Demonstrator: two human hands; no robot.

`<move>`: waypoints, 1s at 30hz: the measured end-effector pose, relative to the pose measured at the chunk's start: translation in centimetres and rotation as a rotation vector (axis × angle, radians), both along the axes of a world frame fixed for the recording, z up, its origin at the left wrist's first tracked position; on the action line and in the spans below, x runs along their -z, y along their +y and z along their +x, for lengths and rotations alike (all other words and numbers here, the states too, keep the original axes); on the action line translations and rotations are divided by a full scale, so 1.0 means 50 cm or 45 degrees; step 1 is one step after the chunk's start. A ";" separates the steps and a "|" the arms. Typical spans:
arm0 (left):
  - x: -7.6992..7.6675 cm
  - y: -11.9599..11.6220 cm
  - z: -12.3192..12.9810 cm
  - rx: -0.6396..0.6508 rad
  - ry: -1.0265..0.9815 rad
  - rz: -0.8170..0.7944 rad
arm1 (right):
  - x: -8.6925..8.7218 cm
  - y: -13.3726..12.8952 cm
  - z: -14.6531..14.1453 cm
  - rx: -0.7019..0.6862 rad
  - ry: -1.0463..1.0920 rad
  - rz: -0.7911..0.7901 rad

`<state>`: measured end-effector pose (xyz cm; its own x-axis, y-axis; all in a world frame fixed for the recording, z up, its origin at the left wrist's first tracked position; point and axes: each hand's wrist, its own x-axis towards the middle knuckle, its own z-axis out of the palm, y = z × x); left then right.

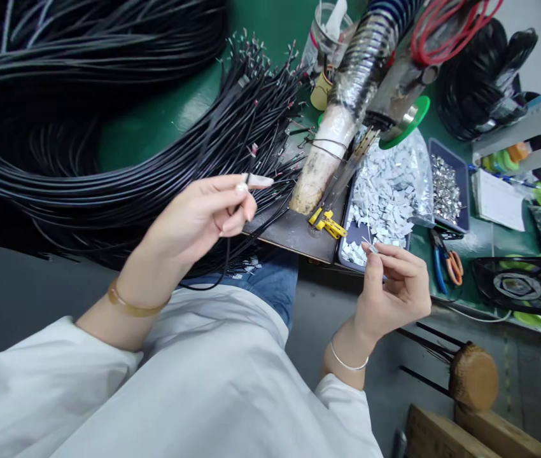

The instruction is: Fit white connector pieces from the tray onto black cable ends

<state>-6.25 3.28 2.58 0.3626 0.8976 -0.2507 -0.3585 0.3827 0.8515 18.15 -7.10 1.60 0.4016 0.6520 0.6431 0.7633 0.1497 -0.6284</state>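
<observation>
My left hand [208,213] is closed in a pinch on a thin black cable [228,257]; its end with small red and white wires sticks up above the fingers. White wrapping [258,181] covers a fingertip of this hand. Over the front edge of a tray, my right hand [392,286] pinches a thin silvery wire [368,216] that runs upward; a tiny pale piece at the fingertips is too small to name. Between the hands, a soldering iron [347,168] slants down beside a whitish tube [321,162], near a yellow clip [328,224].
A large bundle of black cables [156,162] fills the left of the green table [194,108]. Small white pieces [385,191] fill one tray, metal parts [445,184] another. Pliers [445,261] and a black fan [521,286] lie at right, below the flexible duct [361,60].
</observation>
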 end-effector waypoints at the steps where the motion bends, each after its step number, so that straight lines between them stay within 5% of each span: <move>1: 0.004 -0.008 0.010 0.051 -0.001 -0.014 | 0.000 0.001 -0.003 -0.022 0.009 0.014; 9: 0.051 -0.083 0.083 0.425 -0.065 -0.009 | 0.011 -0.005 -0.044 -0.176 0.133 -0.016; 20: 0.065 -0.092 0.122 0.258 0.041 0.099 | 0.041 0.011 -0.056 -0.495 0.461 -0.382; 30: 0.055 -0.075 0.112 0.417 0.079 0.142 | 0.039 0.005 -0.046 -0.553 0.397 -0.397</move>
